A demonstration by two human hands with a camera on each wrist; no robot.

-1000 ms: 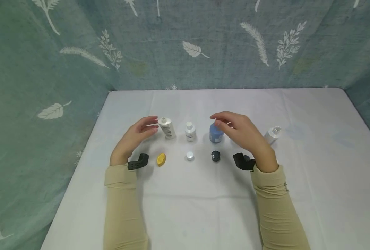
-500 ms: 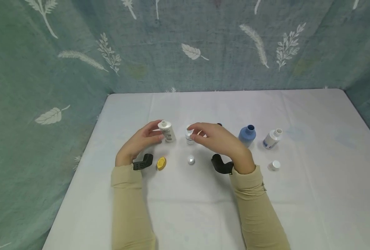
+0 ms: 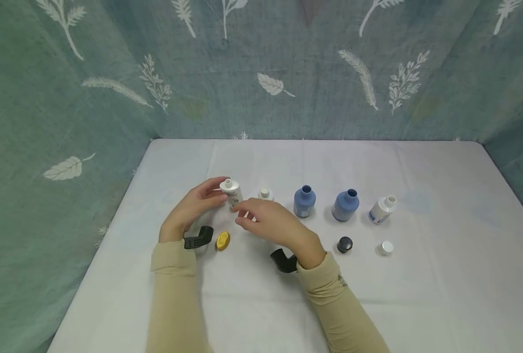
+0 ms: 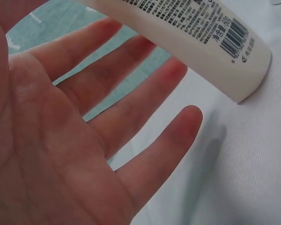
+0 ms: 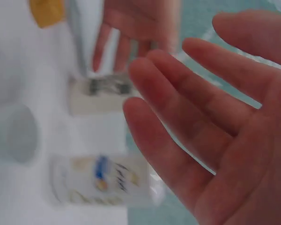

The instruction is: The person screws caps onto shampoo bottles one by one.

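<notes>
In the head view my left hand (image 3: 196,208) holds a white bottle (image 3: 234,195) by its upper part, thumb in front and fingers behind. The left wrist view shows printed text and a barcode on this bottle (image 4: 210,35), its uncapped narrow nozzle out of frame. My right hand (image 3: 270,223) hovers just right of it, fingers loosely bent and holding nothing, fingertips right by the bottle's side. Behind the right hand stands a second small white bottle (image 3: 265,192), mostly hidden. A yellow cap (image 3: 222,240) lies in front of the left hand.
Two blue bottles (image 3: 304,202) and a white bottle (image 3: 382,210) stand uncapped to the right. Before them lie a black cap (image 3: 344,244) and a white cap (image 3: 385,248). A leaf-patterned green cloth (image 3: 243,88) hangs behind the white table (image 3: 442,220).
My right hand has swept left, from over a blue bottle, past the small white bottle, to beside the left one. My left hand has closed in on that bottle.
</notes>
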